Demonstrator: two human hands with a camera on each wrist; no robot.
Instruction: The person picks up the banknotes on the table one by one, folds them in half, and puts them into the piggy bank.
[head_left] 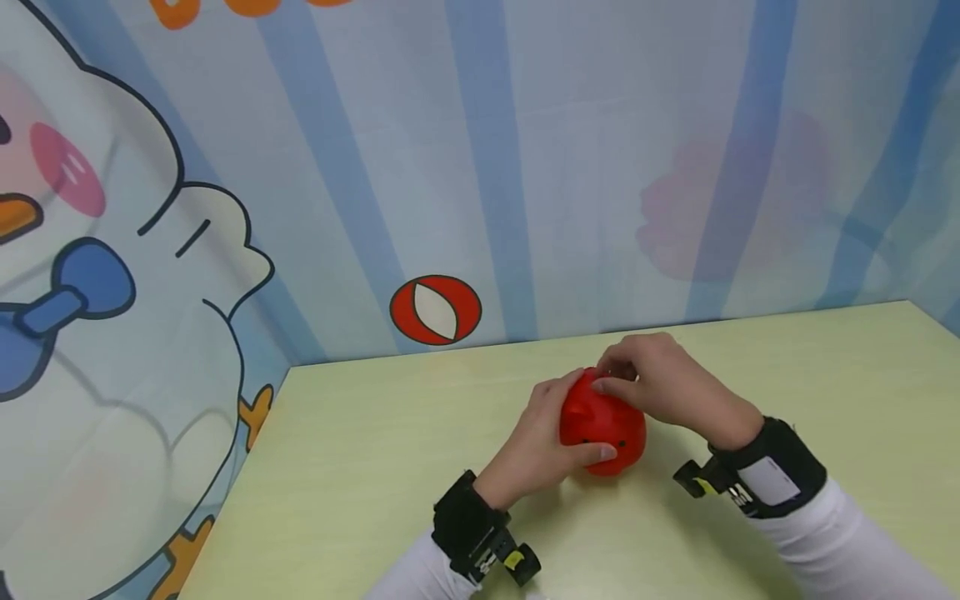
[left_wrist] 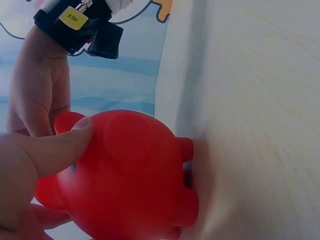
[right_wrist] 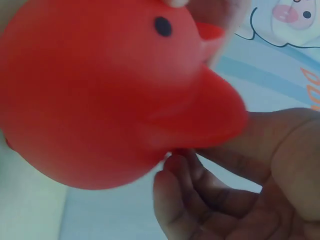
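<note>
- Left hand (head_left: 536,437) curled round the red toy (head_left: 600,429) from the left; thumb (head_left: 600,454) lies across its near face, fingers wrap the far side. Firm hold.
- Left wrist view: thumb (left_wrist: 47,150) presses on the toy (left_wrist: 125,175) beside a small ear; stubby legs point at the table (left_wrist: 260,125).
- Right hand (head_left: 663,387) comes in from the right, over the toy's top; fingertips (head_left: 611,385) bunched together, pinching at the upper part. Exactly what bit they pinch is hidden by the fingers.
- Right wrist view: toy (right_wrist: 100,95) fills the frame, one black dot eye showing; left hand's palm and fingers (right_wrist: 235,190) sit behind and below it.
- Toy: round, red, pig-like, about mid-table, slightly far of centre. Whether it rests on the table or is lifted a little, cannot tell.
- Table (head_left: 825,375): pale yellow-green, plain top.
- Both wrists carry black straps with cameras; white sleeves (head_left: 855,533) behind them.
- Backdrop (head_left: 525,150): blue-striped cartoon wall on the far side, a red-and-white ball print (head_left: 435,310) just above the table edge, a white cartoon figure with blue bow on the left.
- Nothing else stands near the hands.
</note>
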